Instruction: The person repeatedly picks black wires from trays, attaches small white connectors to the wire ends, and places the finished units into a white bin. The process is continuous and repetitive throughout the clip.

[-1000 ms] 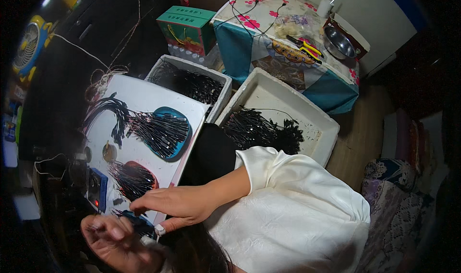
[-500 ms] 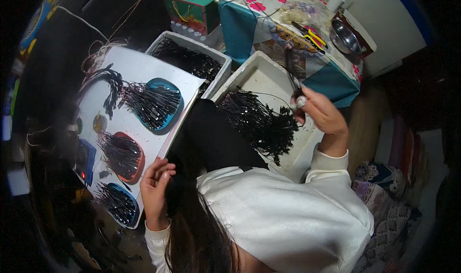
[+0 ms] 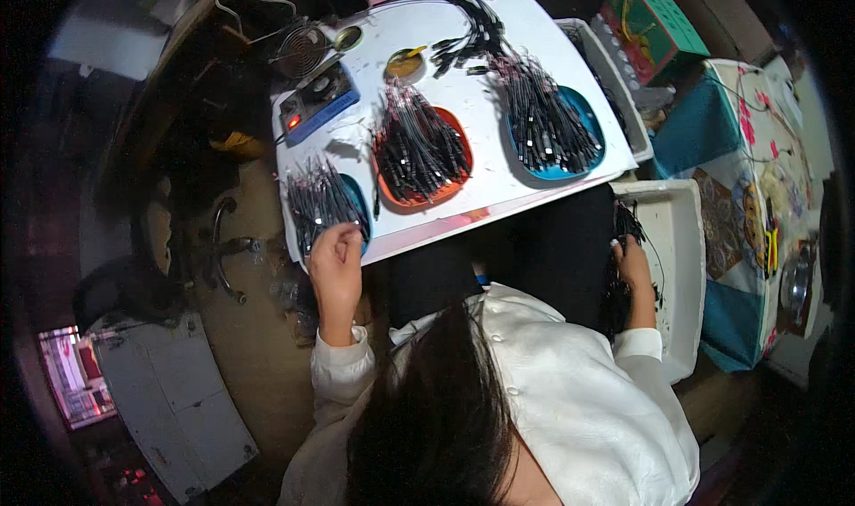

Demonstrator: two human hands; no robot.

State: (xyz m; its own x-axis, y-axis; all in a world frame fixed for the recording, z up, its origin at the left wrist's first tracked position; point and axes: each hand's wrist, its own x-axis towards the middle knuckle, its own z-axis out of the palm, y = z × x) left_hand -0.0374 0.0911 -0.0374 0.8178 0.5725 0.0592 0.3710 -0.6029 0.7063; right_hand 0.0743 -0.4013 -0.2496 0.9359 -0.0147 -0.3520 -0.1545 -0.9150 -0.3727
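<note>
My left hand is at the near rim of the small blue dish, its fingertips pressed together among thin black cables with shiny tips. Whether it pinches one of them is too small to make out. To the right, my right hand is down at the white foam box, fingers curled round a bunch of black cables. Its fingertips are partly hidden, with something white on one finger. More black cables fill an orange dish and a larger blue dish on the white table.
On the table are a blue device with a red light, a small round tin and a long cable bundle. Beyond stand another foam box, a green gift box and a cloth-covered table. A faucet is at left.
The view has swung left. My right hand has gone down to the foam box with the cables it held up; my left hand has moved from the table edge to the small blue dish.
</note>
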